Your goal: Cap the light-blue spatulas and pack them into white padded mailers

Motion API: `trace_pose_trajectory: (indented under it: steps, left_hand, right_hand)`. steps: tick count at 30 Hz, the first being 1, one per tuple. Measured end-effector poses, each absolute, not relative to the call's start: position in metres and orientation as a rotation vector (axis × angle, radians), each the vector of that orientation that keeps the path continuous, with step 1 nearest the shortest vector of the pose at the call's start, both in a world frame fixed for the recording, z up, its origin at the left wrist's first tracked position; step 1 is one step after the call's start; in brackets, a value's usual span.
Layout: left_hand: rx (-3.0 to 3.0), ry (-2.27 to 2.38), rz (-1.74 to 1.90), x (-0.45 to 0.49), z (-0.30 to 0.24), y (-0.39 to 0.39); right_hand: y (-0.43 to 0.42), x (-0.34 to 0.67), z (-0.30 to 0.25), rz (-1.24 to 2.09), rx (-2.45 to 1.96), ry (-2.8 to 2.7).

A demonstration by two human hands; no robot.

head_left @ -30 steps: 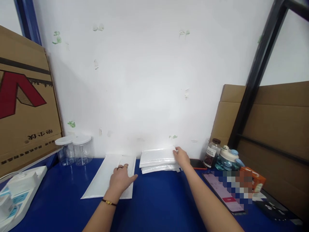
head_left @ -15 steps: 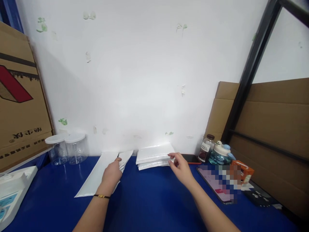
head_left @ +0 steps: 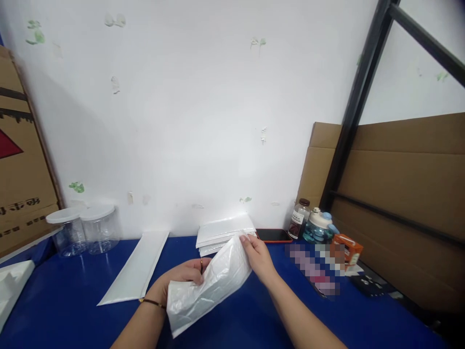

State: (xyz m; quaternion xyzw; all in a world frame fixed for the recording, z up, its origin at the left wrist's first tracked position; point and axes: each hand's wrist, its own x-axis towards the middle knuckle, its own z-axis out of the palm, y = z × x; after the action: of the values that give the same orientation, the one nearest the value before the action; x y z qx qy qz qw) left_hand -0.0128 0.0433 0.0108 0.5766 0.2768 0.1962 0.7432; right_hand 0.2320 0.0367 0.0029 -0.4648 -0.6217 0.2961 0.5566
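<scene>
Both hands hold a crumpled white padded mailer point(head_left: 214, 288), tilted above the blue tabletop. My left hand point(head_left: 187, 271) grips its upper left edge, with the thumb bent over the front and other fingers partly hidden. Pinched at its upper right corner is my right hand point(head_left: 257, 254). A flat white mailer point(head_left: 140, 271) lies on the table left of my left hand. Behind the held mailer, a stack of white mailers point(head_left: 225, 228) rests near the wall, partly covered by it.
Two clear lidded jars point(head_left: 100, 232) stand at the left by a cardboard box point(head_left: 25, 160). To the right are a dark phone point(head_left: 274, 235), a brown-capped bottle point(head_left: 299, 220), a blue water jug point(head_left: 318, 227), an orange box point(head_left: 345, 249) and a blurred device point(head_left: 314, 271).
The mailer under my left hand has been lifted off the flat one and brought rightward. My right hand has left the stack and taken its corner. The view has shifted slightly right.
</scene>
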Motion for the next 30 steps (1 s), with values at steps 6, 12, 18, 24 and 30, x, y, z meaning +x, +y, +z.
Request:
trace_pose_trajectory:
  steps: [6, 12, 18, 24, 30]
  left_hand:
    - [1.65, 1.07, 0.699, -0.013, 0.021, 0.028]
    - [2.325, 1.395, 0.57, 0.039, -0.012, 0.021]
    - [2.454, 1.597, 0.461, 0.038, -0.007, 0.026]
    - [2.525, 1.56, 0.443, 0.04, 0.001, 0.022]
    - [2.542, 1.567, 0.48, 0.036, 0.004, 0.027]
  right_hand:
    - [0.044, 0.24, -0.014, 1.072, -1.059, -1.249]
    - [0.035, 0.241, -0.008, 1.164, -1.002, -1.267]
    - [0.028, 0.257, -0.002, 1.482, -0.837, -1.384]
    - [0.032, 0.245, -0.019, 1.035, -1.103, -1.529]
    - [0.041, 0.253, -0.02, 1.012, -1.103, -1.427]
